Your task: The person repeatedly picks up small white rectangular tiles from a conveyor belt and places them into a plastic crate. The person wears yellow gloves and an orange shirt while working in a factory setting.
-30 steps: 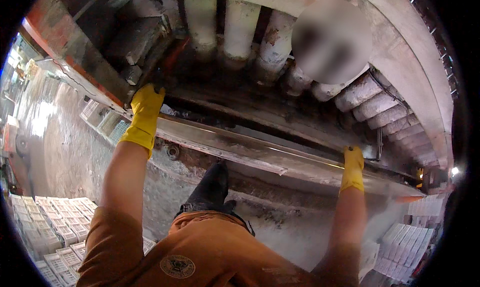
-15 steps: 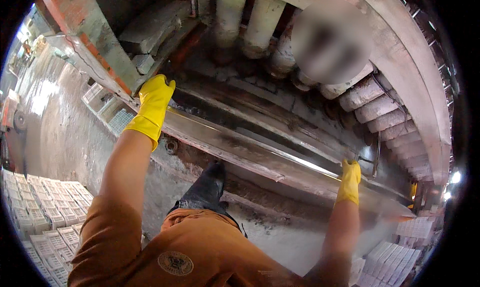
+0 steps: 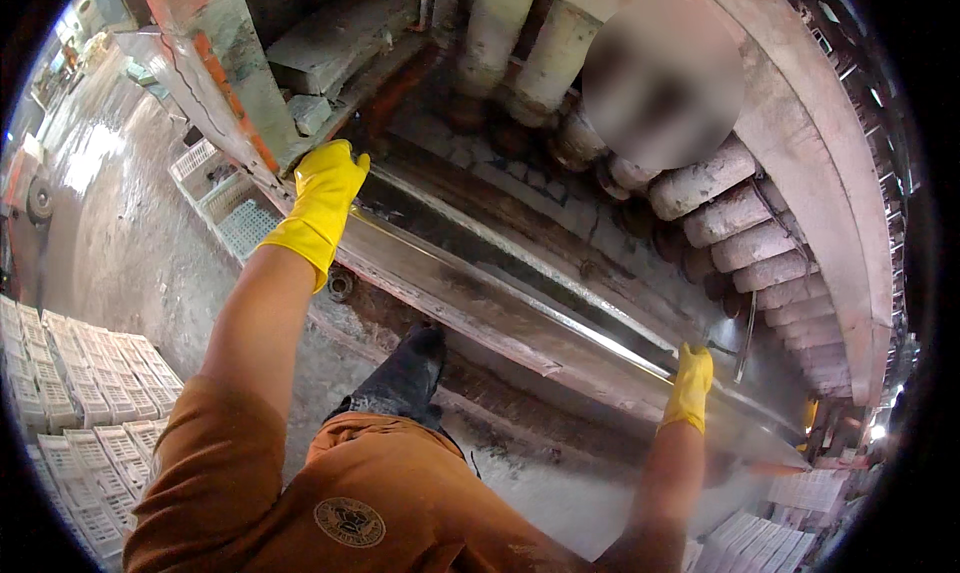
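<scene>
My left hand, in a yellow rubber glove, is closed at the left end of a long, shiny metal bar. Farther right, my right hand, gloved the same way, closes on the bar near its other end. The fingertips of both hands are mostly hidden from above. The bar lies along the near side of a long dark trough, just behind a broad metal ledge. A second, narrower rail runs beside it on the far side.
A row of thick rollers stands behind the trough, under a curved metal beam. An orange-edged post rises at the left. White crates are stacked at lower left, with more crates at lower right. A blurred disc covers part of the rollers.
The whole view has shifted slightly, bringing the rollers and post to new places in the picture. Both hands stay closed at about the same spots along the bar.
</scene>
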A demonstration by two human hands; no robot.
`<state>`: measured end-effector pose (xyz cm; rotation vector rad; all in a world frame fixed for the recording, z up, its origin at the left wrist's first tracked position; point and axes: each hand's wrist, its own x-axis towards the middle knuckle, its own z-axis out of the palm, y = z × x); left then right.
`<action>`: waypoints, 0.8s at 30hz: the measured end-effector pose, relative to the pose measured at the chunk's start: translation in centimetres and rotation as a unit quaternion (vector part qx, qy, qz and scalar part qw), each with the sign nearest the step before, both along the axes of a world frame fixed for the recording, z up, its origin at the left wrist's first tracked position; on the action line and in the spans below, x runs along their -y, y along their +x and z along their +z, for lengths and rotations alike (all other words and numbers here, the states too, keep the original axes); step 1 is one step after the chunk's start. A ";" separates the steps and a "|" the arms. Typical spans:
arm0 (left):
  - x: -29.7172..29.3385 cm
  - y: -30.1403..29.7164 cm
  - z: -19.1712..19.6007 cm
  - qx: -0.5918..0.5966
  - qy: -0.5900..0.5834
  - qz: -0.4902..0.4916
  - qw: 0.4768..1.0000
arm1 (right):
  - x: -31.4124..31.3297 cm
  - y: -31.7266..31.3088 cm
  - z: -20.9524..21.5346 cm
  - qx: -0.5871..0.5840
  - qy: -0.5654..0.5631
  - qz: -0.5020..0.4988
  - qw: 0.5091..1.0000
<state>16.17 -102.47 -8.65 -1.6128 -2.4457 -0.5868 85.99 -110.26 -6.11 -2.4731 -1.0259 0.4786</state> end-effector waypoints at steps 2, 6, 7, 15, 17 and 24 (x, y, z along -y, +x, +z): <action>0.3 -0.1 0.6 0.008 -0.019 0.007 1.000 | 0.6 -1.3 1.1 -0.011 0.003 0.002 1.000; 1.0 0.4 0.9 0.016 -0.016 0.014 1.000 | 1.3 -0.2 0.5 0.026 -0.012 -0.005 1.000; 1.2 0.2 0.7 0.013 -0.015 0.013 1.000 | 1.3 -0.2 0.6 0.037 -0.024 -0.001 0.999; 1.7 0.1 0.7 0.018 -0.024 0.022 0.999 | 1.4 -0.2 0.1 0.049 -0.027 -0.023 0.998; 2.0 -0.2 0.5 0.017 -0.008 0.012 1.000 | 1.3 -0.3 0.0 0.053 -0.032 -0.019 0.998; 1.9 0.0 0.8 0.030 -0.025 0.019 0.999 | 1.1 1.1 -1.2 0.101 -0.041 0.000 0.994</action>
